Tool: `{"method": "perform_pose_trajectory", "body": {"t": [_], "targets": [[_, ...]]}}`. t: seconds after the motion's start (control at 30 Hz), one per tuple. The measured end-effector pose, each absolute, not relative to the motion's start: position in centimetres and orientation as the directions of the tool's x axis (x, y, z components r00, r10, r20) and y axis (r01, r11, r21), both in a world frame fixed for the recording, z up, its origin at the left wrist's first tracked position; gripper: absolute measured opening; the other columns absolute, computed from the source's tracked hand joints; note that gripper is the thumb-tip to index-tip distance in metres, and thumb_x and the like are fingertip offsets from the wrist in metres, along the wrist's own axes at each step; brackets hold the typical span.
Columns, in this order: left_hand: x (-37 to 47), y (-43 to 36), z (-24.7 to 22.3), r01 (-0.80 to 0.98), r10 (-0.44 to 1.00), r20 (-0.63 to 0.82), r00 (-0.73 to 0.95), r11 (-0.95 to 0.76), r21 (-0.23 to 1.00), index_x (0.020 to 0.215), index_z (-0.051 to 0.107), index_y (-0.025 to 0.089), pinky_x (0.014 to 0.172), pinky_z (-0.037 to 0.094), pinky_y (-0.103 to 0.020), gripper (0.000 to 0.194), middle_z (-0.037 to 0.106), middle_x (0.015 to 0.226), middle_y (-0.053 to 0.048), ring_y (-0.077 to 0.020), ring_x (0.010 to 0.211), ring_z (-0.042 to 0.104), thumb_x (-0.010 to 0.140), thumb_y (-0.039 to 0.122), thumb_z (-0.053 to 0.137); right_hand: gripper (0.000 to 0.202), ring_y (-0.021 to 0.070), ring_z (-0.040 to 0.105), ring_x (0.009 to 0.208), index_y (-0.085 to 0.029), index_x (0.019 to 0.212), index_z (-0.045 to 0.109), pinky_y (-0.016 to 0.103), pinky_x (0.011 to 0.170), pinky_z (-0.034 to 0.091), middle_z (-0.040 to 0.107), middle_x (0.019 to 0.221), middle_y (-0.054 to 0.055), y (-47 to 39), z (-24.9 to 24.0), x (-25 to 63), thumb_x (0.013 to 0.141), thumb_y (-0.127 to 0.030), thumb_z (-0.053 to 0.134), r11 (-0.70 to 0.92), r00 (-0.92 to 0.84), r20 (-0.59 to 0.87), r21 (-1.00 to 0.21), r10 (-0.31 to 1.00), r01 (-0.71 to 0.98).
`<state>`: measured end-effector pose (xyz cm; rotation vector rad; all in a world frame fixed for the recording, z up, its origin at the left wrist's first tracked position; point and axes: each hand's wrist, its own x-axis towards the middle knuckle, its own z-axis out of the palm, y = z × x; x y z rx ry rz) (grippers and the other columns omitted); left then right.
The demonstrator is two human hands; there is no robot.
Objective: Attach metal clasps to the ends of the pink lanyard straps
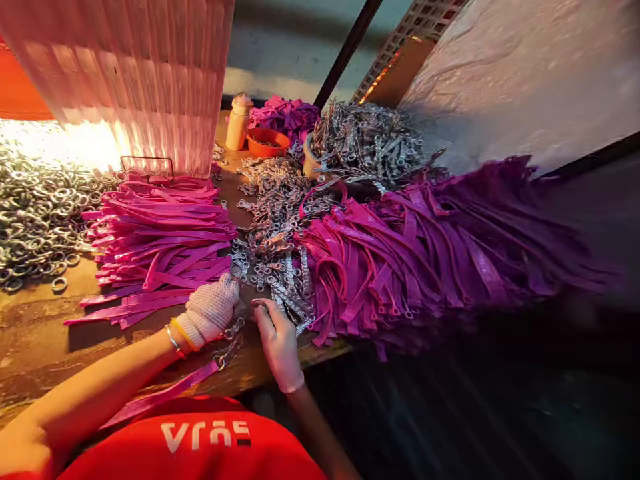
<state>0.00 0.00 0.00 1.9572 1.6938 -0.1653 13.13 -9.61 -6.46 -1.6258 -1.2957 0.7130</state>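
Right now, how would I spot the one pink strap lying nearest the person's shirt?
Find the red shirt at the bottom. Just above it, below the left forearm, a pink strap slants up rightward. Unlike the heaped straps beyond, it lies alone, with a metal ring at its end.

1 head camera faces forward and down, near the table (35,353).

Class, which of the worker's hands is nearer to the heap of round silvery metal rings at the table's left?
Left. The white-knit-gloved left hand is right of the silvery ring heap, apart from it; the right hand is farther right.
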Motion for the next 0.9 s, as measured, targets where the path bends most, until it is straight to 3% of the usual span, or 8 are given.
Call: {"method": "perform_pose_trajectory", "body": {"t": [0.23, 0.33, 0.43, 0.53, 0.63, 0.77, 0.83, 0.9], "targets": [[-1.8, -1.8, -0.2, 0.889, 0.863, -0.36, 0.354, -0.191, 0.417, 0.121, 0.067, 0.021, 0.086, 0.052, -0.039, 0.034, 0.071, 0.117, -0.016, -0.0294, 0.099, 0.071, 0.09, 0.019, 0.053, 0.034, 0.0206, 0.068, 0.093, -0.02, 0.123, 0.065, 0.033, 0.086, 0.053, 0.073, 0.111, 0.008, -10.3, -5.8, 12.6, 0.101, -0.039, 0.047, -0.044, 0.25, 0.068, -0.907, 0.966, 0.42], [-5.2, -3.9, -0.3, 0.695, 0.834, -0.25, 0.492, -0.203, 0.69, 0.109, 0.071, 0.022, 0.088, 0.05, -0.031, 0.027, 0.073, 0.112, -0.008, -0.0234, 0.102, 0.069, 0.09, 0.018, 0.053, 0.031, 0.0211, 0.069, 0.096, -0.02, 0.123, 0.064, 0.033, 0.087, 0.053, 0.073, 0.113, 0.008, -11.0, -4.7, 12.0, 0.101, -0.034, 0.048, 0.045, 0.162, 0.14, -0.873, 0.977, 0.485], [-8.0, -5.8, -0.3, 0.387, 0.845, -0.255, 0.47, 0.063, 0.92, 0.091, 0.068, 0.019, 0.064, 0.048, -0.026, 0.024, 0.07, 0.076, -0.003, -0.017, 0.068, 0.063, 0.095, 0.037, 0.052, 0.026, 0.0206, 0.069, 0.101, -0.022, 0.121, 0.065, 0.032, 0.09, 0.052, 0.073, 0.112, 0.007, -11.3, -3.4, 10.8, 0.102, -0.027, 0.047, 0.216, -0.031, 0.233, -0.829, 0.972, 0.516], [-9.5, -7.0, 0.1, 0.242, 0.808, -0.417, 0.416, 0.343, 0.908, 0.081, 0.059, 0.018, 0.044, 0.03, -0.021, 0.039, 0.051, 0.051, 0.004, -0.0098, 0.043, 0.04, 0.091, 0.055, 0.056, 0.025, 0.0198, 0.069, 0.093, -0.021, 0.12, 0.063, 0.03, 0.083, 0.051, 0.074, 0.104, 0.007, -11.2, -1.9, 9.2, 0.103, -0.02, 0.045, 0.342, -0.21, 0.271, -0.73, 0.939, 0.591], [-10.2, -7.6, 0.7, 0.2, 0.774, -0.471, 0.422, 0.428, 0.882, 0.078, 0.055, 0.018, 0.041, 0.024, -0.02, 0.044, 0.049, 0.05, 0.005, -0.0084, 0.041, 0.034, 0.088, 0.062, 0.055, 0.022, 0.0202, 0.065, 0.077, -0.018, 0.108, 0.066, 0.031, 0.07, 0.044, 0.07, 0.085, 0.007, -10.9, -0.7, 7.8, 0.1, -0.015, 0.045, 0.401, -0.29, 0.287, -0.499, 0.913, 0.768], [-11.1, -7.6, 0.6, 0.343, 0.806, -0.384, 0.45, 0.241, 0.908, 0.075, 0.057, 0.018, 0.049, 0.032, -0.022, 0.029, 0.057, 0.059, 0.0, -0.0119, 0.051, 0.043, 0.088, 0.044, 0.056, 0.017, 0.02, 0.057, 0.067, -0.019, 0.095, 0.066, 0.032, 0.063, 0.035, 0.063, 0.072, 0.004, -10.7, 0.0, 6.8, 0.097, -0.014, 0.05, 0.434, -0.362, 0.282, -0.26, 0.889, 0.863], [-11.4, -7.5, 0.2, 0.432, 0.841, -0.269, 0.469, 0.047, 0.901, 0.074, 0.061, 0.017, 0.06, 0.039, -0.025, 0.009, 0.065, 0.071, -0.003, -0.0157, 0.064, 0.052, 0.078, 0.025, 0.059, 0.017, 0.0199, 0.056, 0.065, -0.018, 0.097, 0.066, 0.032, 0.062, 0.034, 0.063, 0.071, 0.004, -10.7, -0.2, 6.5, 0.098, -0.015, 0.049, 0.428, -0.357, 0.305, -0.213, 0.883, 0.878], [-11.5, -7.4, -0.2, 0.459, 0.836, -0.227, 0.5, -0.033, 0.888, 0.075, 0.064, 0.018, 0.067, 0.042, -0.027, 0.01, 0.069, 0.077, -0.004, -0.019, 0.072, 0.056, 0.069, 0.016, 0.057, 0.019, 0.0197, 0.058, 0.066, -0.017, 0.101, 0.065, 0.032, 0.063, 0.035, 0.064, 0.073, 0.004, -10.7, -0.7, 6.3, 0.1, -0.016, 0.047, 0.408, -0.314, 0.347, -0.244, 0.884, 0.88]]}}
